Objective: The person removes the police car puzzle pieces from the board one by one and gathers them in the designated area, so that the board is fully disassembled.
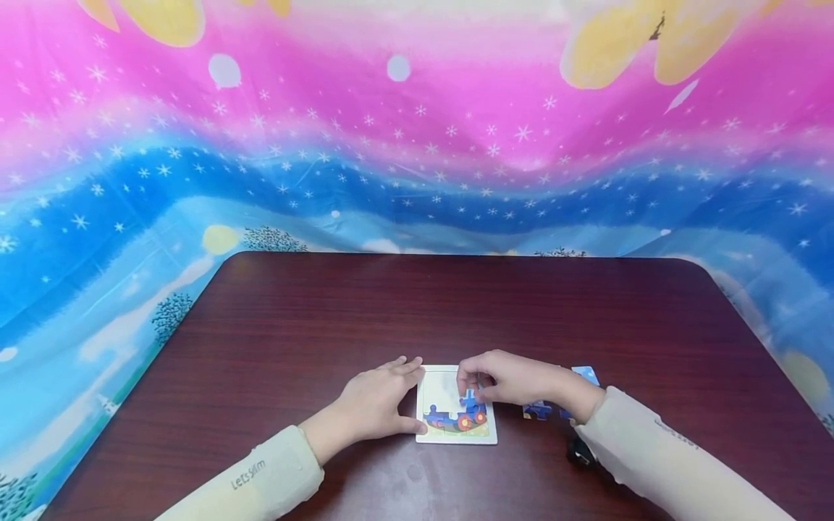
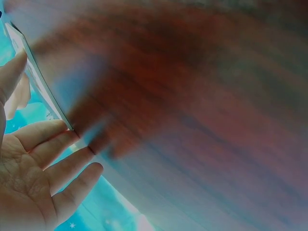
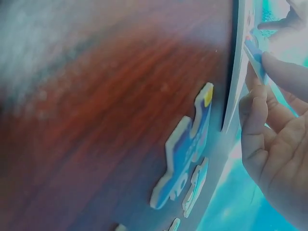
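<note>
A square jigsaw board [image 1: 456, 440] with a pale rim lies on the table, a blue train with red-orange wheels across its lower part. Bare white backing shows above the train. My left hand [image 1: 374, 401] rests against the board's left side with fairly straight fingers, its thumb at the lower left corner. Over the board's right side, my right hand [image 1: 515, 378] pinches a blue puzzle piece [image 3: 255, 52] between thumb and fingers. The piece is tilted above the board in the right wrist view. Whether it touches the other pieces, I cannot tell.
Loose puzzle pieces lie right of the board, including a light blue one [image 1: 585, 374] and a dark blue one [image 1: 537, 410], partly under my right forearm. A small black object [image 1: 578, 452] sits by the right sleeve. A patterned cloth [image 1: 417, 145] hangs behind the brown table [image 1: 391, 304].
</note>
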### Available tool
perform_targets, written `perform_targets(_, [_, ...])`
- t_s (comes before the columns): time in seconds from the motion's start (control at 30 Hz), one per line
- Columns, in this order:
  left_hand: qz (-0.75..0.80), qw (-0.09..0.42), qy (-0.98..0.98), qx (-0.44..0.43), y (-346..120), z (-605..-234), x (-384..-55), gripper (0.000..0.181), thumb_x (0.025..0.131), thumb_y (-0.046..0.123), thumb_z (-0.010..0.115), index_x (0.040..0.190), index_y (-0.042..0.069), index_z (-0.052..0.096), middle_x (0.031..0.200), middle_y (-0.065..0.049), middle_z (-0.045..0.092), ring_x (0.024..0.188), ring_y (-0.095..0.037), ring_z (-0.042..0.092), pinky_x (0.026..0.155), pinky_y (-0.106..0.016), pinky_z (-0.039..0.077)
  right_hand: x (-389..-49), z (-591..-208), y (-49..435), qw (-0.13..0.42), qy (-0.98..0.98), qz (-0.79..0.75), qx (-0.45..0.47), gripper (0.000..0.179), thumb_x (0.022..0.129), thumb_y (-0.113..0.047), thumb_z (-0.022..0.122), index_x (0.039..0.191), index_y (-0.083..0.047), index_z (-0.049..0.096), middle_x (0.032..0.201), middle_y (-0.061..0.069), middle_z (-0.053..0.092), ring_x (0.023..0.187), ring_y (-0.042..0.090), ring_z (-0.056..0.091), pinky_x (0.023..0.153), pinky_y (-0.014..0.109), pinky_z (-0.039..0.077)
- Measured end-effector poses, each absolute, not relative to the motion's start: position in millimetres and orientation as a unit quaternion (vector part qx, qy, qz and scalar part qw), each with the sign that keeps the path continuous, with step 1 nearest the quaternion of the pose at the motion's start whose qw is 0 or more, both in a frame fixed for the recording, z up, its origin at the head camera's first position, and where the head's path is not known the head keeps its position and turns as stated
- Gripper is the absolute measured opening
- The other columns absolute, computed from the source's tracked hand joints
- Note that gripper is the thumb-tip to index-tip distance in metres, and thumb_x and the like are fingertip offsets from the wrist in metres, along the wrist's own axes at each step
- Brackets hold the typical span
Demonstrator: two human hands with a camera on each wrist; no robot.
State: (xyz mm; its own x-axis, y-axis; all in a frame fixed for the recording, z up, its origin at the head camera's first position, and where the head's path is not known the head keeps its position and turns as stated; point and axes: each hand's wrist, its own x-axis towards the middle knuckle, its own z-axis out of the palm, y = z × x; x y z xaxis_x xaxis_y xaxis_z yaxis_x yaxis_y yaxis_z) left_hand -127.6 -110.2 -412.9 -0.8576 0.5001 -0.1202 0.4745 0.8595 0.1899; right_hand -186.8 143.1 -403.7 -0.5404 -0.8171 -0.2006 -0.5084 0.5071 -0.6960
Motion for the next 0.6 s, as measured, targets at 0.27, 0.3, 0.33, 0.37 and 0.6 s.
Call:
perform_targets(0.27, [0.081,0.087,0.96,0.252,-109.5,-412.1,-127.5,0.087,0.076,0.06,0.077,0.142,0.009,0.055,0.154,-0.004,0.047,0.141,-0.025,0.047,0.108,-0.044,0.047,-187.5,-400.2,146.7,0.248,0.826,-0.308,-0.403,0.019,0.091,-0.004,0.068,0.098,-0.022,0.067,0.083,-0.008,0.061,0.075,0.005,0.053,0.068,0.022,0.05])
perform_targets(0.3, [0.08,0.087,0.96,0.252,-109.5,-412.0,-127.5,0.086,0.076,0.06,0.077,0.142,0.009,0.055,0.154,-0.004,0.047,0.141,-0.025,0.047,0.108,-0.044,0.047,-187.5,-399.2,147.6,0.246,0.826,-0.309,-0.402,0.019,0.091,-0.004,0.068,0.098,-0.022,0.067,0.083,-0.009,0.061,0.075,0.006,0.053,0.068,0.022,0.05])
perform_targets(0.33, [0.081,0.086,0.96,0.253,-109.4,-412.0,-127.3,0.086,0.076,0.06,0.077,0.142,0.009,0.055,0.153,-0.004,0.048,0.141,-0.025,0.047,0.107,-0.044,0.048,-187.4,-398.2,148.7,0.245,0.827,-0.311,-0.4,0.019,0.091,-0.004,0.067,0.098,-0.022,0.067,0.083,-0.009,0.06,0.075,0.006,0.053,0.069,0.022,0.05])
perform_targets(0.37, [0.082,0.086,0.96,0.253,-109.4,-412.0,-127.3,0.086,0.076,0.06,0.078,0.142,0.009,0.055,0.153,-0.004,0.048,0.141,-0.026,0.047,0.107,-0.044,0.048,-187.5,-397.2,149.9,0.244,0.827,-0.313,-0.399,0.019,0.091,-0.004,0.067,0.099,-0.021,0.067,0.083,-0.009,0.06,0.075,0.006,0.053,0.068,0.022,0.049])
perform_targets(0.6, [0.081,0.088,0.961,0.25,-109.6,-411.9,-127.5,0.087,0.076,0.06,0.077,0.143,0.01,0.054,0.154,-0.004,0.047,0.142,-0.025,0.046,0.108,-0.044,0.047,-187.8,-391.1,160.3,0.241,0.829,-0.323,-0.387,0.017,0.093,-0.004,0.065,0.1,-0.02,0.067,0.082,-0.008,0.058,0.076,0.007,0.052,0.067,0.022,0.048])
